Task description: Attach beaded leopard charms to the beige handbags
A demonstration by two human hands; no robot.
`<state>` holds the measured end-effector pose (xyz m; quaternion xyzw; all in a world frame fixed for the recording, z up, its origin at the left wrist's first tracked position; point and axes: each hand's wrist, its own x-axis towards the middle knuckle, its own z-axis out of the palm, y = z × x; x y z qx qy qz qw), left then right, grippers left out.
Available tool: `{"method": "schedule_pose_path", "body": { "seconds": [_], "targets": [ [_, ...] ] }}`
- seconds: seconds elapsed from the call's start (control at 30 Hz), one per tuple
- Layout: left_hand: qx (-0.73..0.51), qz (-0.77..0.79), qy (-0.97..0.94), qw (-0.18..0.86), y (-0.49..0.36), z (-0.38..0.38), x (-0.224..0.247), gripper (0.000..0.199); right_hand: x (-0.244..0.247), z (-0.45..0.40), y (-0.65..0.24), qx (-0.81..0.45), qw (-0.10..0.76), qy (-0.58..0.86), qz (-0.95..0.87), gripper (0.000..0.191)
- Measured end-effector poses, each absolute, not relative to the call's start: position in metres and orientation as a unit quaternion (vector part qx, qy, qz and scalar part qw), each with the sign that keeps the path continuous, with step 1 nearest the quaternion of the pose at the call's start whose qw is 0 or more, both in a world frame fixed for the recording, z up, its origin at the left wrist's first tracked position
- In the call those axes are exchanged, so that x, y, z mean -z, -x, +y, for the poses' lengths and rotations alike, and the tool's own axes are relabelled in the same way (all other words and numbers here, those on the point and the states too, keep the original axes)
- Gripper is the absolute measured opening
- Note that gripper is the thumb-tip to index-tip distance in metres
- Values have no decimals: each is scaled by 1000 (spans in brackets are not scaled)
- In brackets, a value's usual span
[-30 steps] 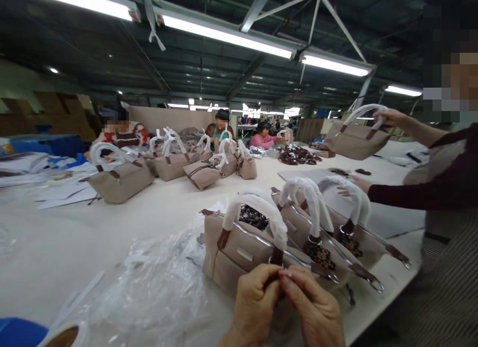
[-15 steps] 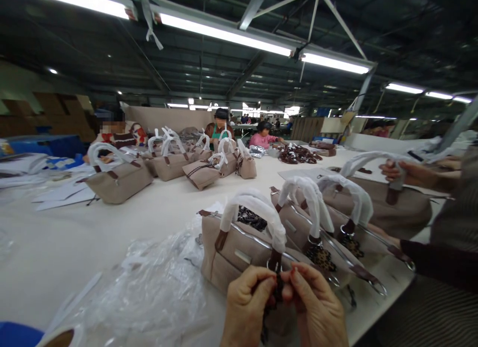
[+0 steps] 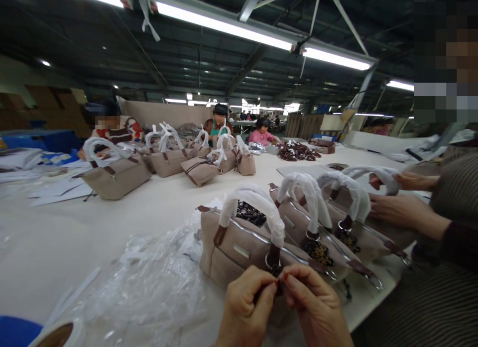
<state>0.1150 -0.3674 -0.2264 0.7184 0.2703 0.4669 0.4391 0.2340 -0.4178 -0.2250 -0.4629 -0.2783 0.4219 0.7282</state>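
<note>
A taupe handbag (image 3: 231,247) with white-wrapped handles stands open-topped at the table's near edge, dark patterned material showing inside. My left hand (image 3: 248,304) and my right hand (image 3: 313,299) meet in front of it, just below the metal ring (image 3: 273,261) at its handle base. Thumb and forefinger are pinched together on each hand, at a small dark piece hanging from the ring. The fingers cover most of that piece, so its shape cannot be made out.
Beside it on the right stand more bags (image 3: 295,220) with leopard-pattern charms (image 3: 319,252). A person's hands (image 3: 407,212) reach in from the right. Clear plastic (image 3: 149,287) lies left of the bag. Farther back are several bags (image 3: 119,175), brown straps (image 3: 298,152) and seated people.
The dark hanging piece is now mostly hidden by my pinched fingers. At the right, the other person's hands have shifted, and their bag sits lower and farther behind the others.
</note>
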Motion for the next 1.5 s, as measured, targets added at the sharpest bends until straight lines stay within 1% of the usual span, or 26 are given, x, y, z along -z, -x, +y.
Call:
{"method": "schedule_pose_path", "body": {
  "seconds": [0.13, 0.23, 0.33, 0.47, 0.63, 0.87, 1.1, 1.33, 1.5],
  "targets": [
    [-463, 263, -753, 386, -112, -367, 229, 16, 226, -418, -236, -429, 711, 480, -284, 18],
    [-434, 252, -789, 354, -109, -366, 229, 19, 229, -418, -236, -426, 701, 491, -294, 17],
    [-404, 244, -818, 329, -107, -364, 228, 21, 229, -418, -236, -425, 698, 493, -297, 16],
    [-403, 244, -826, 310, -106, -365, 226, 20, 228, -418, -236, -428, 695, 500, -290, 17],
    [-397, 250, -826, 312, -106, -365, 228, 20, 230, -419, -236, -426, 681, 512, -303, 18],
    [-412, 275, -801, 335, -108, -368, 238, 21, 231, -419, -235, -458, 653, 518, -309, 22],
    [-440, 300, -765, 362, -117, -377, 244, 21, 233, -416, -233, -457, 666, 513, -292, 24],
    [-420, 346, -757, 362, -117, -376, 246, 24, 239, -413, -229, -463, 668, 508, -284, 23],
    [-410, 344, -760, 368, -117, -375, 247, 25, 236, -411, -230, -465, 664, 509, -291, 23]
  ]
}}
